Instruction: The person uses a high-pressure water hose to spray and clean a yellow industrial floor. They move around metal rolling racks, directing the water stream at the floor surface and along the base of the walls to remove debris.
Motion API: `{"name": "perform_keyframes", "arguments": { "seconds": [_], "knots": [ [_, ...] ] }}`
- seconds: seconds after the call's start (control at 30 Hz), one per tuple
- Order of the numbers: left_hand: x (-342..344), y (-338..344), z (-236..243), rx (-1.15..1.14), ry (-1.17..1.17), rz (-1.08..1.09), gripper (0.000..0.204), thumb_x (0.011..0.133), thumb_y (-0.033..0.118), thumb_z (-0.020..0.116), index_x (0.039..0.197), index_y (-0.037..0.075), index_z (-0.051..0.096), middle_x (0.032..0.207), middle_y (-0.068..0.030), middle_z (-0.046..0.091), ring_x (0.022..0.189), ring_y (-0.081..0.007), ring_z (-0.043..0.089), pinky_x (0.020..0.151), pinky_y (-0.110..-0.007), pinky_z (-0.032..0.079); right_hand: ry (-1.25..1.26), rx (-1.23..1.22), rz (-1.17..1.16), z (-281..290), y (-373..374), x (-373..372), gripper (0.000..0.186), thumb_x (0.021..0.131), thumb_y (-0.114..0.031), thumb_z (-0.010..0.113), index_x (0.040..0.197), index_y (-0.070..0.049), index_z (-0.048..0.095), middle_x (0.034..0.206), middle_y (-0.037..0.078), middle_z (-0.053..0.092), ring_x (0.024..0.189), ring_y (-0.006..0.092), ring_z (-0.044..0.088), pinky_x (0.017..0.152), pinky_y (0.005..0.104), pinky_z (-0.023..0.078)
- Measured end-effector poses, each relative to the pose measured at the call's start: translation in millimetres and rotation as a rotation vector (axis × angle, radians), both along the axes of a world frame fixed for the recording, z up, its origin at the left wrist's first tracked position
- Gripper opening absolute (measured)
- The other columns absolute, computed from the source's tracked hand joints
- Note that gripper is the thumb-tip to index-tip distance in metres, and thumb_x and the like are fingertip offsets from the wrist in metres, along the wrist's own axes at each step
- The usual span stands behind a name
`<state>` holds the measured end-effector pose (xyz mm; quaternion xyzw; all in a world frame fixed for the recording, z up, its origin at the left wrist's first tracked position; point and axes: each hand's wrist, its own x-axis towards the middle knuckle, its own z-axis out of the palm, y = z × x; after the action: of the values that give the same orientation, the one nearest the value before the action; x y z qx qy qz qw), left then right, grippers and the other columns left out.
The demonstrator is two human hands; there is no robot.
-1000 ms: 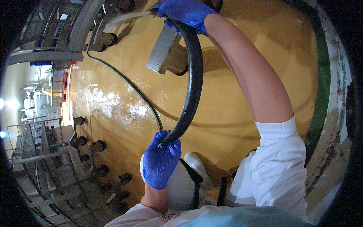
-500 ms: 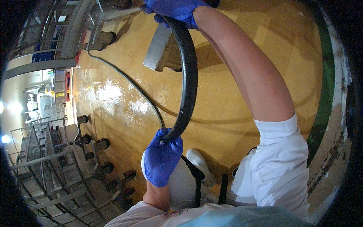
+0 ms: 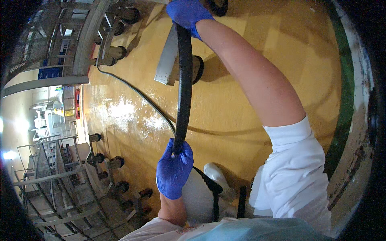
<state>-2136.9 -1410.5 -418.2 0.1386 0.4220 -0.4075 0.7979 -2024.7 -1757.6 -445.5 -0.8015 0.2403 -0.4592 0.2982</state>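
Observation:
A thick black hose (image 3: 185,84) runs between my two blue-gloved hands, almost straight up and down in view. My left hand (image 3: 174,172), low and near my body, is wrapped around its near part. From there a thinner length of the hose (image 3: 138,92) trails across the wet floor to the far left. Up at the top edge, my right hand (image 3: 188,15) grips the hose's far part; its fingers are partly hidden, and the hose end is cut off by the frame.
A metal leg with a caster (image 3: 167,64) stands beyond the hose. Wheeled metal racks (image 3: 60,176) line the left, and a metal frame (image 3: 86,44) is at the upper left. The yellow floor (image 3: 241,148) shines wet. A green strip (image 3: 348,80) borders the right wall.
The hose has gone from bowed to nearly straight. My right hand has shifted slightly left and down, and the spray at the upper left has mostly passed out of view.

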Motion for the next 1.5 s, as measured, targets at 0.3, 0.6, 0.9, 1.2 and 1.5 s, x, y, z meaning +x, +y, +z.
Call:
{"name": "perform_keyframes", "arguments": {
  "seconds": [0.3, 0.6, 0.9, 1.2, 1.5],
  "knots": [
    [-3.2, 0.6, 4.7, 0.09, -0.077, 0.05, 0.021, 0.089, 0.012, 0.041, 0.09, -0.005, 0.053, 0.082, -0.0171, 0.057, 0.08, -0.0236, 0.054, 0.082, -0.037, 0.043, -0.072, 0.278, 0.045, 4.9, 2.1, 7.6, 0.03, 0.072, -0.024, 0.045, 0.081, 0.0, 0.062, 0.082, 0.022, 0.059, 0.08, 0.0344, 0.058, 0.073, 0.0404, 0.046],
    [-11.8, -2.3, 7.0, 0.041, -0.06, 0.007, 0.023, 0.089, 0.014, 0.041, 0.09, -0.005, 0.053, 0.083, -0.0179, 0.057, 0.082, -0.0264, 0.054, 0.083, -0.039, 0.042, -0.087, 0.497, 0.327, 18.9, 13.0, -17.5, 0.019, 0.075, -0.017, 0.045, 0.084, -0.004, 0.056, 0.063, 0.012, 0.054, 0.054, 0.0198, 0.055, 0.05, 0.0338, 0.046],
    [-5.4, 0.5, 0.6, 0.086, -0.073, 0.054, 0.021, 0.089, 0.012, 0.041, 0.091, -0.006, 0.052, 0.086, -0.0188, 0.058, 0.086, -0.0251, 0.055, 0.084, -0.038, 0.042, -0.232, 0.704, 0.091, 25.6, 15.6, -16.0, 0.035, 0.064, -0.029, 0.052, 0.084, -0.002, 0.062, 0.088, 0.024, 0.059, 0.086, 0.0363, 0.057, 0.077, 0.0411, 0.045],
    [-8.8, -6.6, 3.7, 0.064, -0.029, -0.003, 0.02, 0.088, 0.011, 0.042, 0.091, -0.005, 0.052, 0.085, -0.0168, 0.058, 0.083, -0.0239, 0.055, 0.082, -0.036, 0.043, -0.148, 0.573, 0.194, 14.5, 3.7, -5.5, 0.028, 0.068, -0.025, 0.05, 0.083, -0.004, 0.06, 0.081, 0.018, 0.058, 0.075, 0.0304, 0.056, 0.068, 0.0386, 0.045],
    [-9.8, -9.4, 4.0, 0.112, -0.054, 0.022, 0.018, 0.088, 0.009, 0.043, 0.091, -0.005, 0.053, 0.086, -0.0164, 0.057, 0.084, -0.0237, 0.054, 0.082, -0.036, 0.043, -0.227, 0.499, 0.268, 34.5, 4.9, -26.7, 0.029, 0.069, -0.025, 0.051, 0.086, -0.003, 0.061, 0.077, 0.017, 0.058, 0.069, 0.0278, 0.057, 0.064, 0.0368, 0.046]
  ]
}}
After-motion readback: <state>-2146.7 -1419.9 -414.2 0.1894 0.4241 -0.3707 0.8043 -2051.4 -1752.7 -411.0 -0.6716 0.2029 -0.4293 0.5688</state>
